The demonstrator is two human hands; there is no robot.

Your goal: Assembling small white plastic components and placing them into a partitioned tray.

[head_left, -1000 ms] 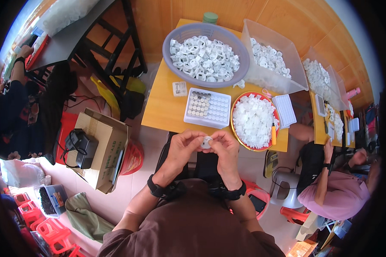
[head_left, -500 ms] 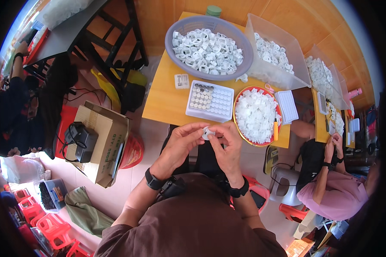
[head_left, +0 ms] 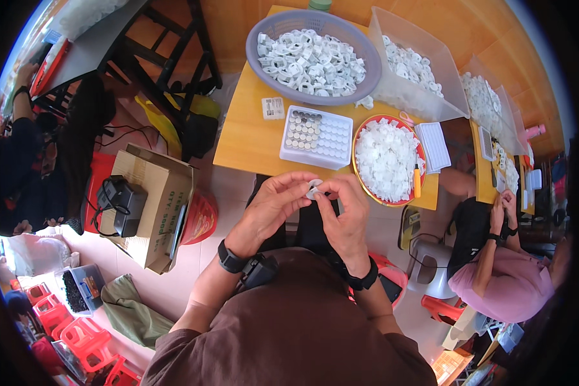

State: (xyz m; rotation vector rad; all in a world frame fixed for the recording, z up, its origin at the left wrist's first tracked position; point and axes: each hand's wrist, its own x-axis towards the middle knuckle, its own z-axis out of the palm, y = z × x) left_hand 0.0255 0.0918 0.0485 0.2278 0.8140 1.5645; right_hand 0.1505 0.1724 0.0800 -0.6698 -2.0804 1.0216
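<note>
Between my two hands, just off the table's front edge, is a small round white plastic part. My left hand pinches it from one side with thumb and forefinger. The fingers of my right hand close on its other side. Just beyond them on the table stands a white tray with rows of small round cells, some holding dark and pale discs. To its right, a red round dish is heaped with small translucent white pieces. An orange-handled tool lies at that dish's right rim.
A grey-purple basket of white plastic parts and a clear bin stand at the back of the yellow table. White trays lie at right. A carton sits left; a co-worker sits at right.
The white part has turned between my fingers and now shows more edge-on. My hands stay close together around it. The whole view has shifted slightly.
</note>
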